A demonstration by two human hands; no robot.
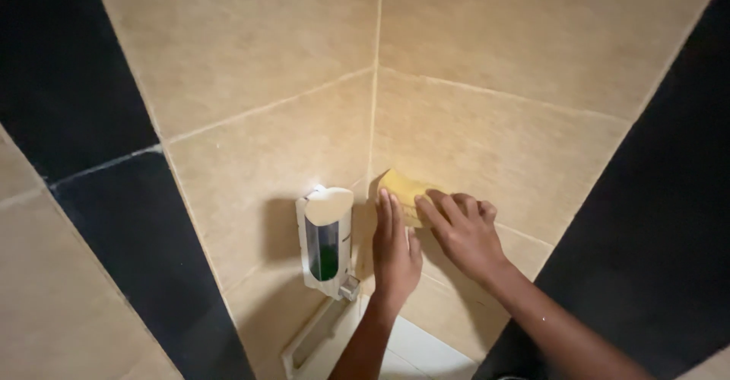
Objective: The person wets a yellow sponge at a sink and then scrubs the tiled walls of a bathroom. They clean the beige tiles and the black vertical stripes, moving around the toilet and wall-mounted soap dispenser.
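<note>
Yellow sponge [403,191] sits pressed against the beige tiled wall [487,129], just right of the corner joint where the two walls meet. The right hand [464,232] lies over the sponge's right end, its grip closed on it with fingers bent across the top. The left hand [395,243] lies flat on the wall with fingers straight and together, fingertips touching the sponge's lower left edge and holding nothing. Just left of that hand, a white soap dispenser [327,239] with green liquid in its window hangs on the neighbouring wall. Black tile bands [114,220] run down both sides.
</note>
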